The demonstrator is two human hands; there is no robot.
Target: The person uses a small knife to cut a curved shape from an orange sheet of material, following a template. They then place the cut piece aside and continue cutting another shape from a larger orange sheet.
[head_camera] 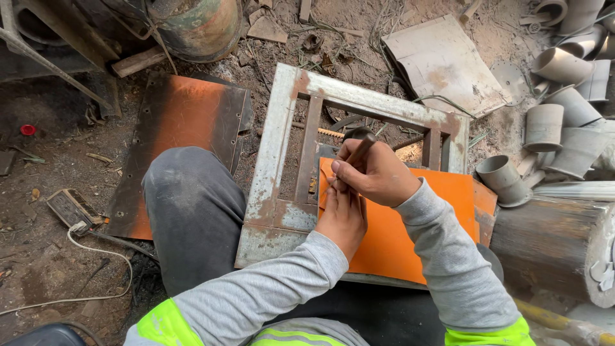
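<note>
1. Power strip, far left on the dirt floor, with a white cable trailing near.
2. Red cap, small, far left on the dirt.
3. Rusty orange steel plate, flat on the floor, its right part hidden under the person's knee.
4. Grey metal frame, rust-stained, lying across the person's lap.
5. Left hand, palm down, pressed on the orange sheet at the frame's near right corner; grip released, holding nothing.
6. Right hand, just above the left and touching it, grip clenched around a dark rod-shaped tool whose tip meets the sheet's left edge.
7. Pale board, far right of the frame.
8. Grey pipe sockets, heaped at far right.
9. Large grey cylinder, near right.
</note>
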